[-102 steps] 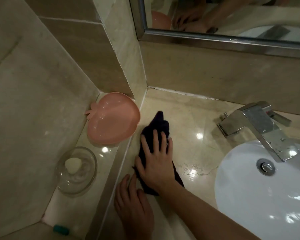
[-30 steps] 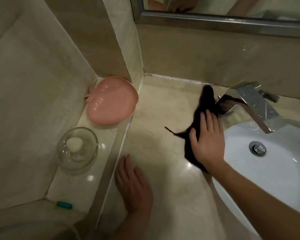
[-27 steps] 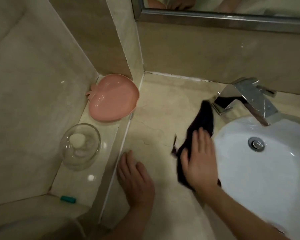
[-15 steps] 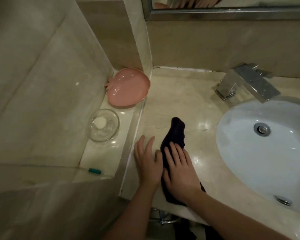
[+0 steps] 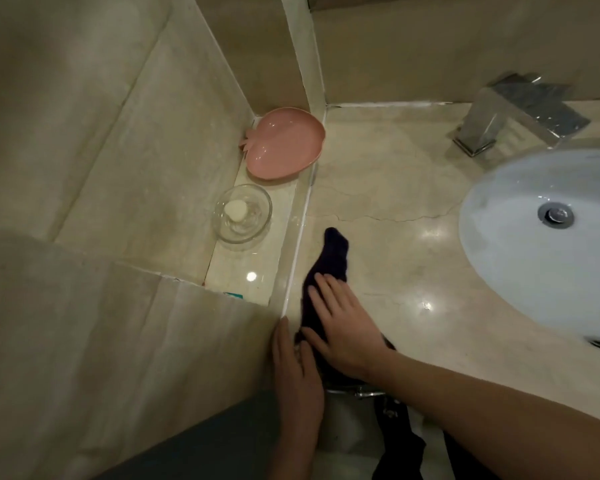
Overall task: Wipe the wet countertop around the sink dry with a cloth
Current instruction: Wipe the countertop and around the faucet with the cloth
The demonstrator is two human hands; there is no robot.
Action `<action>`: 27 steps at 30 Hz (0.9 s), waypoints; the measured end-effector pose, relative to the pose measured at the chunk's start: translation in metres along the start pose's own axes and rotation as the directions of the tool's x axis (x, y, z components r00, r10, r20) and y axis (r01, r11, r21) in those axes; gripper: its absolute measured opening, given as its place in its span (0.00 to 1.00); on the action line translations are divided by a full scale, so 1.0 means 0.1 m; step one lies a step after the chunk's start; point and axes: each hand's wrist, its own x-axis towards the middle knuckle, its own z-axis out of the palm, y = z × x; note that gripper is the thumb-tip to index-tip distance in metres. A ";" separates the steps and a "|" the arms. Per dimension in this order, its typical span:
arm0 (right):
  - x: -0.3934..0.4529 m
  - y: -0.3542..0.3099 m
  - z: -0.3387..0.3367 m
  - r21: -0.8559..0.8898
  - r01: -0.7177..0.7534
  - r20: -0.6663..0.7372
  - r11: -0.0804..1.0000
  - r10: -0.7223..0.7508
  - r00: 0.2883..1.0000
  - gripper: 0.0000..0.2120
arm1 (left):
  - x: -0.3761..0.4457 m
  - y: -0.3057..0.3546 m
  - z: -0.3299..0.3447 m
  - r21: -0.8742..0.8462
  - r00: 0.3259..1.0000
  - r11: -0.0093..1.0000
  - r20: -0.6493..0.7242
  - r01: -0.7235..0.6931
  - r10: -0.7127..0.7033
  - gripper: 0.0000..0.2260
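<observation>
A dark cloth [image 5: 329,261] lies stretched out on the beige marble countertop [image 5: 395,188], close to its front left corner. My right hand [image 5: 340,323] presses flat on the cloth's near half, fingers spread. My left hand [image 5: 297,372] rests flat at the counter's front edge, just left of the cloth, against the side wall. The white oval sink [image 5: 548,237] is set into the counter to the right, with a chrome faucet [image 5: 513,116] behind it. Light glints off the countertop between the cloth and the sink.
On a lower ledge to the left sit a pink fruit-shaped dish [image 5: 284,147] and a clear glass bowl [image 5: 243,216] holding a small white piece. A teal item [image 5: 232,295] shows at the ledge's near end. Tiled walls close in the left and back.
My right hand has dragged the cloth from beside the faucet back across the counter to the front left corner. My left hand has slid closer to the front edge.
</observation>
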 end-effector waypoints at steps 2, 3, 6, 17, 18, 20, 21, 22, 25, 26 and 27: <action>0.10 -0.25 0.13 -0.007 -0.018 -0.014 1.000 0.017 1.000 0.30 | -0.02 0.07 0.03 -0.026 0.999 0.999 -0.019 0.033 -0.034 0.23; 0.14 -0.30 0.17 -0.033 -0.029 -0.020 0.999 0.029 0.999 0.29 | -0.03 0.08 0.05 -0.018 0.999 1.000 -0.024 0.022 -0.023 0.22; 0.20 -0.29 0.17 -0.073 -0.028 -0.001 0.997 0.028 1.000 0.30 | -0.01 0.04 0.10 0.027 0.999 1.000 -0.032 0.000 0.001 0.23; -0.75 0.90 -0.26 0.006 -0.368 -0.156 0.930 0.364 0.918 0.30 | -0.17 0.11 0.27 0.159 0.971 0.958 0.036 -0.240 0.237 0.19; -0.90 1.05 -0.31 -0.005 -0.402 -0.159 0.915 0.396 0.904 0.30 | -0.21 0.14 0.30 0.149 0.968 0.956 0.045 -0.251 0.247 0.19; -1.14 1.22 -0.36 -0.019 -0.463 -0.173 0.886 0.453 0.874 0.30 | -0.28 0.19 0.39 0.142 0.952 0.942 0.093 -0.303 0.292 0.18; -1.20 1.24 -0.37 -0.018 -0.495 -0.185 0.869 0.484 0.855 0.30 | -0.31 0.21 0.44 0.153 0.941 0.930 0.120 -0.333 0.317 0.20; -1.22 1.21 -0.35 -0.014 -0.530 -0.202 0.848 0.517 0.832 0.30 | -0.33 0.23 0.48 0.170 0.933 0.920 0.137 -0.353 0.333 0.22; -1.03 0.90 -0.25 0.039 -0.583 -0.234 0.811 0.575 0.784 0.30 | -0.32 0.25 0.57 0.212 0.930 0.906 0.129 -0.365 0.345 0.24; -0.93 0.76 -0.21 0.061 -0.546 -0.228 0.835 0.545 0.807 0.30 | -0.31 0.25 0.58 0.211 0.924 0.901 0.130 -0.380 0.359 0.23; -0.83 0.63 -0.16 0.072 -0.488 -0.217 0.870 0.491 0.844 0.30 | -0.29 0.23 0.58 0.211 0.918 0.894 0.135 -0.394 0.373 0.23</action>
